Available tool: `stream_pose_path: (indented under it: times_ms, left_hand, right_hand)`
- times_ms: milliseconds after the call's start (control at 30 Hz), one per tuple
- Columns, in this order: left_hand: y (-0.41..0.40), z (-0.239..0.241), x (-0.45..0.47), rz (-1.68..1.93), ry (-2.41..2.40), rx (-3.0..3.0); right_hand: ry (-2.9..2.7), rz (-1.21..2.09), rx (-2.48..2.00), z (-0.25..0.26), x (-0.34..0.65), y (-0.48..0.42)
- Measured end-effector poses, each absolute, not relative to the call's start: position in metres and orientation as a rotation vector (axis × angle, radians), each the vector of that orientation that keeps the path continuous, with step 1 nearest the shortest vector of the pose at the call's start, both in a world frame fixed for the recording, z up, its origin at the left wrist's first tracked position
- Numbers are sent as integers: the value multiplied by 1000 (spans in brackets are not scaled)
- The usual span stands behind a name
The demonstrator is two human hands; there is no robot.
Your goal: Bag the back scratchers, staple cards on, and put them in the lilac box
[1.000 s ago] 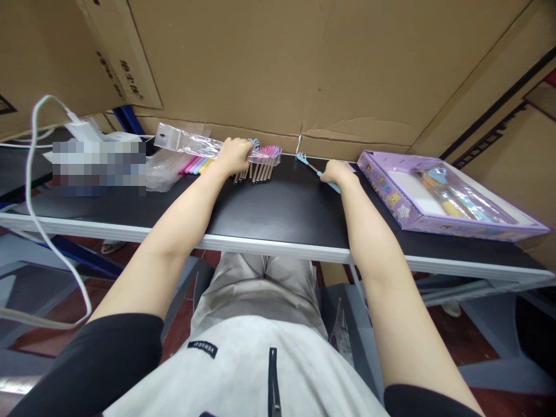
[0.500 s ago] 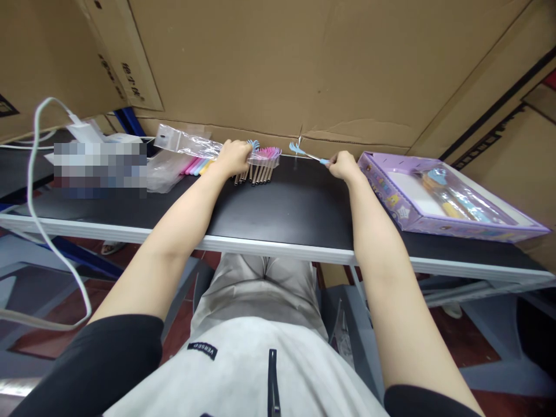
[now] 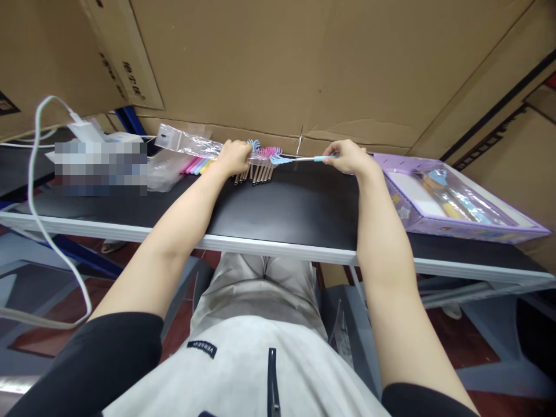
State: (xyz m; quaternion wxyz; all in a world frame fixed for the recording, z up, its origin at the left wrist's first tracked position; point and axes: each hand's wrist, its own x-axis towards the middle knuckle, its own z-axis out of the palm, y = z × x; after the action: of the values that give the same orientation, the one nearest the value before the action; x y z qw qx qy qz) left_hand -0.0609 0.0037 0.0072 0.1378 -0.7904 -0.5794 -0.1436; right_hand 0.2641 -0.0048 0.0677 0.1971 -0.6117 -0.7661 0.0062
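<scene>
My right hand point(image 3: 346, 157) pinches the light-blue handle of a back scratcher point(image 3: 304, 158). Its metal shaft points left, and its blue claw head lies at the mouth of a clear plastic bag point(image 3: 191, 142). My left hand point(image 3: 236, 157) is closed on this bag, fingers curled over its edge. Beneath and beside the left hand is a row of back scratchers point(image 3: 262, 172) with pink and blue claw heads and metal shafts. Colored handles point(image 3: 197, 165) in pink, blue and yellow stick out to the left of that hand.
A purple display box point(image 3: 417, 223) with packaged items stands at the right on the black table point(image 3: 282, 211). More clear bags point(image 3: 163, 174) lie at the left, near a white cable point(image 3: 35, 174) and a blurred-out patch. A cardboard wall point(image 3: 260, 69) rises behind the table.
My right hand has turned, and the blue back scratcher has swung down and left, so its claw now meets the bag opening. My left hand stays in place.
</scene>
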Motion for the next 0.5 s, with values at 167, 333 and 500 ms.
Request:
stream_pose_path:
  times_ms: [167,333,500]
  left_hand:
    - [5,7,-60,-420,-1636,-2288]
    - [4,7,-58,-437,-1627,-2309]
    - [6,5,-53,-469,-1600,-2337]
  right_hand:
    - [-2171,-10,-1661,60,263,3]
    - [-2185,33,-1626,60,259,2]
    - [-2196,61,-1525,53,254,4]
